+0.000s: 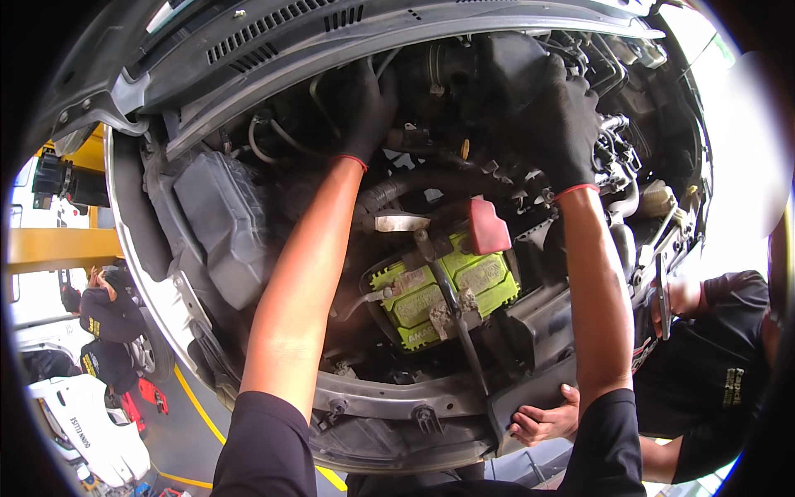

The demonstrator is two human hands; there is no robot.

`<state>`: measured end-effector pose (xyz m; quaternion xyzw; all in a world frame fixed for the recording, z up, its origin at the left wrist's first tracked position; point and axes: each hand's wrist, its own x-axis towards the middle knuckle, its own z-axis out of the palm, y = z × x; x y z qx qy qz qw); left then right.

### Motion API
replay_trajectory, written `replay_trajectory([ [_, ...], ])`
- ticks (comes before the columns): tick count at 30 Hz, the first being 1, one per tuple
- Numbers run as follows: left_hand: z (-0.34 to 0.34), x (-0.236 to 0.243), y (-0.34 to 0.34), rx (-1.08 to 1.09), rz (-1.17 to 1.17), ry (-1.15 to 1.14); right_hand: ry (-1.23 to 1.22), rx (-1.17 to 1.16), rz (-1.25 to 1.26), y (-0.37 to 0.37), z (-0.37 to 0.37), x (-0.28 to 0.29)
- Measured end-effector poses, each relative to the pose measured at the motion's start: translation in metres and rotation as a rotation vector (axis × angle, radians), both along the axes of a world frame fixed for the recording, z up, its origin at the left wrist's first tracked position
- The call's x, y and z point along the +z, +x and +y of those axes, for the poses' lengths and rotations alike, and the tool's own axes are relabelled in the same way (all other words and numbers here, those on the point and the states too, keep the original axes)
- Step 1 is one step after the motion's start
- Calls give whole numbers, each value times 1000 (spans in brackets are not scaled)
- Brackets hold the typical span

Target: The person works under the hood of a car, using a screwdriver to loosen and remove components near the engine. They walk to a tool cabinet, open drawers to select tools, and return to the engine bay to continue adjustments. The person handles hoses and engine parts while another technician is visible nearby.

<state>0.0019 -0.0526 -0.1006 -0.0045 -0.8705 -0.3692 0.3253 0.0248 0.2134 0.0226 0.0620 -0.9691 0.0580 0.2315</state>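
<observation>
Both my hands wear black gloves with red cuffs and reach deep into a car's engine bay. My left hand [369, 109] is at the back, below the cowl, beside thin hoses [316, 98]; its fingers are lost in the dark. Farther right, my right hand [568, 116] has its fingers curled over the right side of a black plastic housing [515, 70]. A dark ribbed duct with a clamp [436, 70] lies between the hands. Nearer me, between my forearms, sits a battery with a green top [418, 311], a dark hold-down bar [451, 294] and a red terminal cover [489, 226].
A grey plastic box [219, 219] fills the bay's left side. The front crossmember [397, 393] runs below the battery. At right, a co-worker [704, 373] rests a hand [546, 417] near the front edge. At left are a yellow beam [58, 251] and another person [108, 315].
</observation>
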Motion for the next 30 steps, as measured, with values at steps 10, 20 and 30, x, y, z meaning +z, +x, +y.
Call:
replay_trajectory([
  [10, 10, 7, 1, -56, 399, -629, 48, 17, -53, 10, -5, 14],
  [20, 18, -13, -42, -74, 170, -489, 149, -11, 85, 22, -13, 11],
  [30, 13, -33, -69, -135, 241, -552, 183, 182, -93, -1, -6, 51],
])
